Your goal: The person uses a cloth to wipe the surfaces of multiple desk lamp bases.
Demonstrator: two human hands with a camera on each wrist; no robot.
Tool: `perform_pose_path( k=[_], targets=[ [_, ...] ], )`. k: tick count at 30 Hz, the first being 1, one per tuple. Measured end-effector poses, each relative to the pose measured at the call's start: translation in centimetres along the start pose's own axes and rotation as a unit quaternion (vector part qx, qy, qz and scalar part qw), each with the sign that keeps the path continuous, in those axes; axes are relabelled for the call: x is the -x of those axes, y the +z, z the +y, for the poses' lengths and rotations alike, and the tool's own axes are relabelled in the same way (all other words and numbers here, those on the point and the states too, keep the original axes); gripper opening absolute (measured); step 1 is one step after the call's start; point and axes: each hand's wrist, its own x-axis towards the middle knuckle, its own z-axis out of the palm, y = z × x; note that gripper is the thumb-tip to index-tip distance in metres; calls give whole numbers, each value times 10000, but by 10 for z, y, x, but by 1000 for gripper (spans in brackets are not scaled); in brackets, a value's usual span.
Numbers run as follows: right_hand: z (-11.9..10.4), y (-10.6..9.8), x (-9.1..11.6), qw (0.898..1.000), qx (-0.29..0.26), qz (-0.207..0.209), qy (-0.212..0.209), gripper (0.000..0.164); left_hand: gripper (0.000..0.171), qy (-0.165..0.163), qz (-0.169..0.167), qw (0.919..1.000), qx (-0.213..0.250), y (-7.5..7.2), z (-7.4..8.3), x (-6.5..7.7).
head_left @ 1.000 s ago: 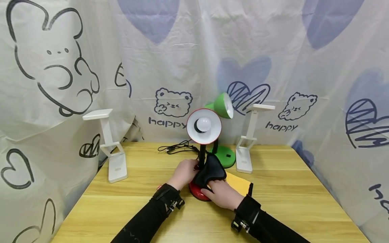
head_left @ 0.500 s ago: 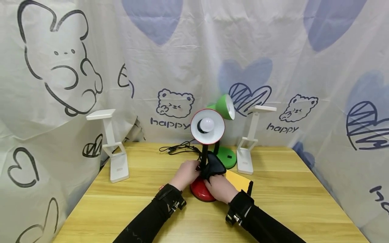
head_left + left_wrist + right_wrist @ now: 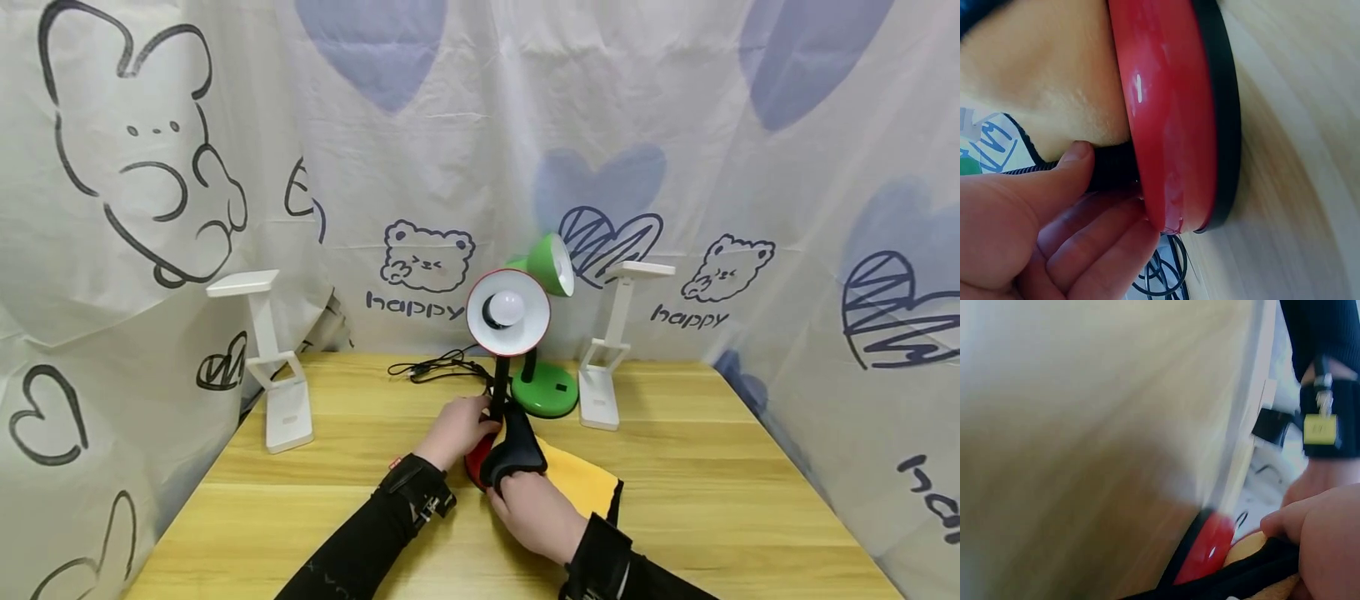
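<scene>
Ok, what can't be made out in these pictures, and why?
Head: much of the red base, behind the cloth.
Head: upper stem of the green lamp, behind the red lamp.
Left wrist: one end of the red base, past the top edge.
Right wrist: marks on the yellow tag, too small and blurred; part of the right hand, past the right edge.

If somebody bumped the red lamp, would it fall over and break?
The red lamp might tip if pushed up high, since its big shade sits atop a thin neck. Its wide, round base probably helps steady it. The bulb looks breakable, because the open shade leaves its front uncovered.
</scene>
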Motion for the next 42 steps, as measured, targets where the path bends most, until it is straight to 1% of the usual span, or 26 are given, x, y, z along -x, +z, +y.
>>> perform_pose_path(
  k=[2,5,7,9,12,15,19,22,24,26,29,32,36,38,42],
  targets=[
    [-7,1,5,9999,-65,-149,-20,34,18,9,-6,10000,14,0,1,2],
    [-12,1,11,9996,-46,-254,-110,31,17,-4,-19,10000,3,0,2,3],
    [-12,1,12,9994,-93,-308,-145,30,17,-15,6,10000,-23,0,3,3],
    [-9,-1,10,9994,-133,-270,-144,29,15,-103,67,9999,-101,-1,3,2],
    [1,-3,5,9992,-244,-311,-56,31,13,-271,203,9990,-280,-2,4,2],
    [15,-4,0,9993,-272,-249,32,31,13,-417,325,9976,-438,-3,7,5],
    [34,-6,-6,9994,-328,-100,104,33,15,-393,473,9970,-478,-5,12,9],
    [47,-6,-12,9987,-457,-56,208,34,14,-350,566,9964,-527,-5,15,12],
    [52,-5,-18,9985,-508,34,195,33,11,-338,617,9957,-598,-5,16,14],
    [55,-5,-24,9988,-463,135,113,34,9,-353,640,9950,-676,-6,17,15],
    [56,-3,-36,9991,-183,338,-150,36,6,-358,592,9950,-724,-7,17,15],
    [57,0,-48,9989,140,372,-263,43,8,-354,499,9958,-685,-8,17,15],
    [60,3,-63,9989,373,216,-189,48,9,-333,437,9962,-672,-9,16,15],
    [61,4,-68,9991,381,125,-130,49,9,-337,413,9963,-678,-9,15,14],
    [59,4,-69,9992,349,134,-116,46,11,-379,341,9967,-626,-10,15,15]
  ],
)
